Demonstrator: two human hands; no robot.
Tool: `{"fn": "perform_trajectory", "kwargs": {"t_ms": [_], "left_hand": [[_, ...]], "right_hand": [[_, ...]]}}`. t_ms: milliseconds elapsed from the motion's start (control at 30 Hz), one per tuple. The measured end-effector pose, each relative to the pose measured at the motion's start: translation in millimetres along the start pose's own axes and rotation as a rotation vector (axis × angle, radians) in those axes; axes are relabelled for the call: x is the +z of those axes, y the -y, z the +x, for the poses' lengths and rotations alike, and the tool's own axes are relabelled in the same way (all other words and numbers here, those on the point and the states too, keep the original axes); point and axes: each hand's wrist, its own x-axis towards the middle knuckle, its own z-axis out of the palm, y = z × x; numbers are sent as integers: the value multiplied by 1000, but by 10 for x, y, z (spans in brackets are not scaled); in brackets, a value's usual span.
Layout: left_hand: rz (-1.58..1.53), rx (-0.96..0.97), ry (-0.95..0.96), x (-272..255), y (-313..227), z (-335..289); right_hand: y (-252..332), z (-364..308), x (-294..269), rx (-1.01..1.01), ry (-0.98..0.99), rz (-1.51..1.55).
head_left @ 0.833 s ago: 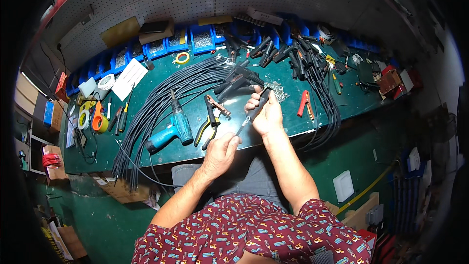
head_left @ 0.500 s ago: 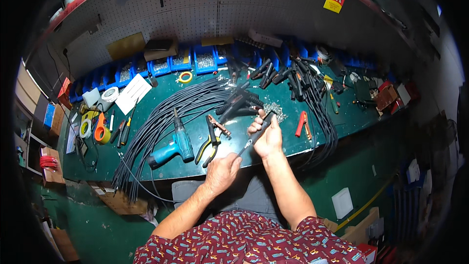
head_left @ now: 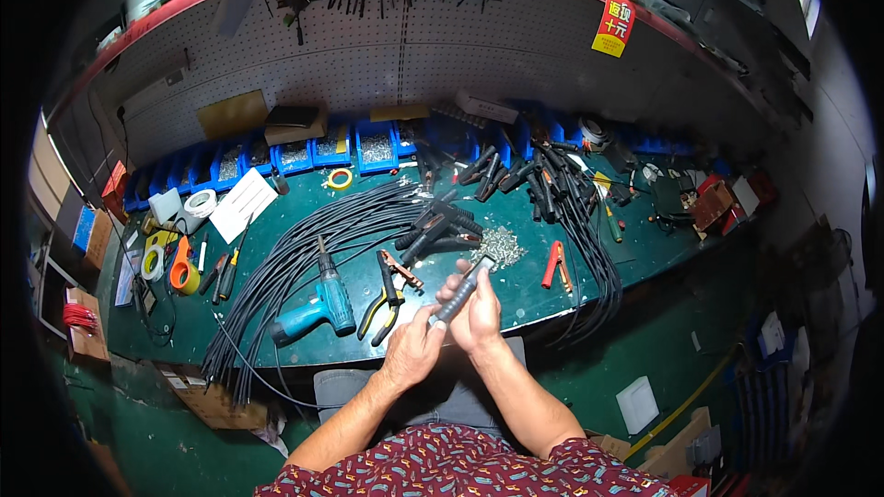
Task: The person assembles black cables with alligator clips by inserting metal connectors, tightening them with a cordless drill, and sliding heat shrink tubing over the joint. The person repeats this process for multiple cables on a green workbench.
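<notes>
A black ribbed handle grip (head_left: 458, 296) lies slanted between my hands over the bench's front edge. My right hand (head_left: 478, 315) has its fingers wrapped round the grip's upper part. At its lower end my left hand (head_left: 414, 347) is closed, thumb and fingers pinching there; the cable is mostly hidden by the fingers. Just beyond the grip's upper end is a pile of small metal screws or fasteners (head_left: 499, 247). Left of my hands lie pliers (head_left: 380, 311) with yellow-black handles and a copper-jawed clamp (head_left: 399, 274) with a black handle.
A teal cordless drill (head_left: 318, 306) lies beside a bundle of black cables (head_left: 276, 262). A red-handled clamp (head_left: 556, 265) and a heap of black clamps (head_left: 552, 179) are to the right. Blue parts bins (head_left: 376, 155) line the back. Tape rolls (head_left: 187, 278) sit left.
My left hand has closed up to the grip's lower end, where a cable with a metal piece showed between the hands before. The view has tilted, so the bench sits lower in the picture.
</notes>
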Motion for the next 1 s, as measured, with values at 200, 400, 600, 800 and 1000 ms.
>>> {"fn": "perform_trajectory", "kwargs": {"t_ms": [200,400,600,800,1000], "left_hand": [[-263,-110,146,-187,18,-37],[-202,-37,34,-96,-70,-130],[46,75,-29,-189,-197,-266],[194,186,-106,-151,-318,-318],[385,107,27,-576,-62,-603]], "right_hand": [[-16,-276,-112,-54,211,-315],[-3,-540,-70,-191,206,-670],[306,-724,172,-667,45,-1177],[389,-727,50,-379,67,-1111],[625,-927,272,-338,31,-836]]}}
